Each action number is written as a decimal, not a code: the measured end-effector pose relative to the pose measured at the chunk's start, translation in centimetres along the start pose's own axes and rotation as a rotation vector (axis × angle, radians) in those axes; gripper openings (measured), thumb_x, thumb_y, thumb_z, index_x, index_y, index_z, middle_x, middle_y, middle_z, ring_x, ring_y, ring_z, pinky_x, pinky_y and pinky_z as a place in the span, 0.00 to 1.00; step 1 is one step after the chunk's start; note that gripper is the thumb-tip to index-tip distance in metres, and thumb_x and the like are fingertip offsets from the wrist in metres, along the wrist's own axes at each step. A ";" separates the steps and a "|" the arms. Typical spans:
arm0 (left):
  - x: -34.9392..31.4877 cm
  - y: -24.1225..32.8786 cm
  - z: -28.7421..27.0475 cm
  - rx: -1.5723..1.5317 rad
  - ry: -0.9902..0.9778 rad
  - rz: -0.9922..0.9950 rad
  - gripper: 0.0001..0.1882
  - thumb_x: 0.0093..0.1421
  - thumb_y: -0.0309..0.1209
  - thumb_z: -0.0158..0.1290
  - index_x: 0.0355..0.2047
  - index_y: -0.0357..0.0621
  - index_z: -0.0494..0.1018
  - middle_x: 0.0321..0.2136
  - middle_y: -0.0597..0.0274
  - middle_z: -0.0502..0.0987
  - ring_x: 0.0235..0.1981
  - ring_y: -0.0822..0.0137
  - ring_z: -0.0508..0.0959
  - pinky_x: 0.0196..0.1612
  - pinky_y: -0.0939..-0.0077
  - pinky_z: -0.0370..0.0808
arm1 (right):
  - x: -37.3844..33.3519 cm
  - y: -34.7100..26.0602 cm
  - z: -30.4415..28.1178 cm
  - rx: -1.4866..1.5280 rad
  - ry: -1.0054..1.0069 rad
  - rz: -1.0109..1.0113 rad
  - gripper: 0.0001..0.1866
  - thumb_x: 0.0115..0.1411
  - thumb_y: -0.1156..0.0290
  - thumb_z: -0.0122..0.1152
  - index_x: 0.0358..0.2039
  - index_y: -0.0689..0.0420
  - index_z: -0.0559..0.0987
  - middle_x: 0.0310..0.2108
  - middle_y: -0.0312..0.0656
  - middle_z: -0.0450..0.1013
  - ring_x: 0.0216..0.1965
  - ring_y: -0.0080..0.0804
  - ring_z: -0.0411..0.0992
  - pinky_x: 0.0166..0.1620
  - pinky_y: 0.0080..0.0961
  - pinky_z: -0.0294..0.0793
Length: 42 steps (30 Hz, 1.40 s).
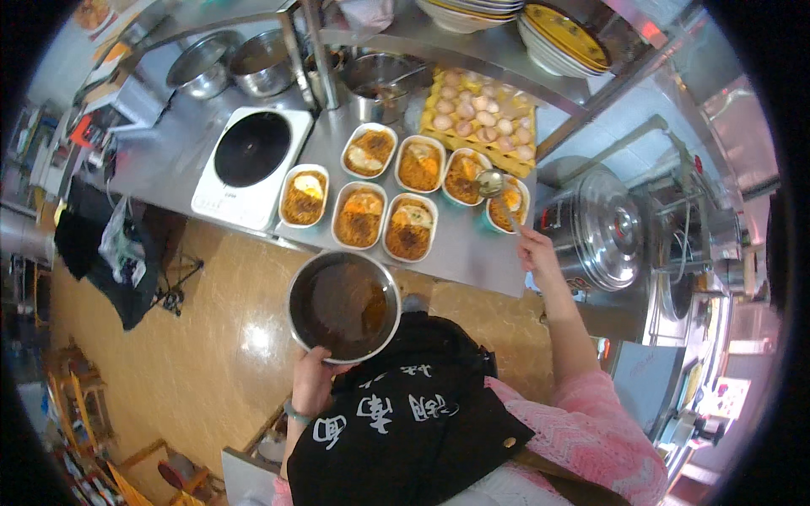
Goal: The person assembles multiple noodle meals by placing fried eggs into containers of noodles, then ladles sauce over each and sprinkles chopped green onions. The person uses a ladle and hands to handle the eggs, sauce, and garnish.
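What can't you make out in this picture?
All in the head view:
Left hand: some fingertips, hidden by the metal bowl.
Bowl's inside bottom: covered by dark liquid.
Noodle containers at the right: a patch hidden behind the ladle.
White plate stack: its top, cut off by the upper edge.

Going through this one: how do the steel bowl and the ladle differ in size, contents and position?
The steel bowl is wide and round; the ladle has a much smaller scoop on a slim handle.
The bowl holds a pool of dark brown liquid; what the ladle carries is too small to tell.
The bowl is near the body in the left hand; the ladle reaches over the counter in the right hand.
Both look metallic.
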State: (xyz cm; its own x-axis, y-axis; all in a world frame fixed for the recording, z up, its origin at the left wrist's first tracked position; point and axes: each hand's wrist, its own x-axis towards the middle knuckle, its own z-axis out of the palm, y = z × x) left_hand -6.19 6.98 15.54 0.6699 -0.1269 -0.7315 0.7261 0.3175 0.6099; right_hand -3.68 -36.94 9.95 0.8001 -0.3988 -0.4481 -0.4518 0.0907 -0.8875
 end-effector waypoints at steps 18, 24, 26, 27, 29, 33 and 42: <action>-0.4 -0.3 0.1 0.029 0.020 0.045 0.29 0.50 0.18 0.35 0.56 0.40 0.50 0.46 0.47 0.66 0.36 0.55 0.76 0.28 0.73 0.79 | -14.0 -3.7 15.6 -0.907 -0.950 -0.382 0.20 0.54 0.72 0.47 0.48 0.47 0.72 0.19 0.53 0.70 0.22 0.46 0.71 0.28 0.37 0.69; -0.2 -0.9 -0.6 0.025 0.029 0.081 0.32 0.49 0.17 0.34 0.57 0.45 0.46 0.47 0.47 0.64 0.37 0.54 0.75 0.27 0.72 0.80 | -12.6 -3.5 16.0 -0.418 -1.088 0.321 0.22 0.58 0.75 0.43 0.54 0.54 0.66 0.15 0.30 0.59 0.15 0.13 0.55 0.18 0.11 0.53; 0.0 -0.8 -1.1 -0.002 0.012 0.024 0.40 0.47 0.16 0.35 0.59 0.58 0.38 0.50 0.48 0.60 0.40 0.53 0.74 0.29 0.68 0.81 | -11.9 -3.9 15.2 -0.317 -1.009 0.515 0.22 0.58 0.76 0.43 0.54 0.57 0.66 0.14 0.31 0.59 0.14 0.14 0.53 0.16 0.10 0.51; 0.0 -0.9 -1.2 -0.005 0.001 0.056 0.36 0.48 0.16 0.34 0.58 0.52 0.41 0.49 0.47 0.62 0.39 0.53 0.74 0.29 0.69 0.80 | -11.6 -4.1 14.8 -0.256 -0.971 0.536 0.22 0.57 0.76 0.44 0.54 0.59 0.65 0.13 0.31 0.58 0.12 0.13 0.52 0.14 0.10 0.49; -0.1 -1.0 -1.2 0.007 0.022 0.081 0.30 0.49 0.17 0.33 0.56 0.40 0.49 0.47 0.46 0.65 0.36 0.53 0.76 0.28 0.71 0.80 | -10.7 -4.6 14.1 -0.168 -0.929 0.525 0.22 0.57 0.76 0.45 0.53 0.60 0.65 0.13 0.32 0.58 0.10 0.14 0.51 0.13 0.10 0.48; -0.2 -0.8 -1.1 0.059 0.031 0.073 0.30 0.49 0.17 0.33 0.56 0.39 0.49 0.48 0.44 0.64 0.37 0.52 0.75 0.29 0.70 0.80 | -9.5 -5.3 13.3 0.001 -0.718 0.519 0.20 0.56 0.76 0.46 0.51 0.63 0.67 0.13 0.32 0.58 0.08 0.13 0.49 0.11 0.12 0.47; 0.0 -0.8 -1.2 0.028 -0.052 0.023 0.35 0.48 0.17 0.34 0.58 0.48 0.43 0.49 0.47 0.62 0.38 0.55 0.75 0.28 0.70 0.80 | -7.3 -7.3 11.5 0.250 -0.908 0.716 0.18 0.57 0.76 0.44 0.49 0.67 0.68 0.14 0.27 0.52 0.10 0.10 0.46 0.12 0.08 0.45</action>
State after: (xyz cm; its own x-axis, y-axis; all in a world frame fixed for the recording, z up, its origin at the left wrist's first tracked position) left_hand -7.01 7.83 14.71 0.6929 -0.1684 -0.7011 0.7141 0.2948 0.6350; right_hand -1.67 -24.19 18.48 0.4292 0.6003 -0.6748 -0.9020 0.2460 -0.3548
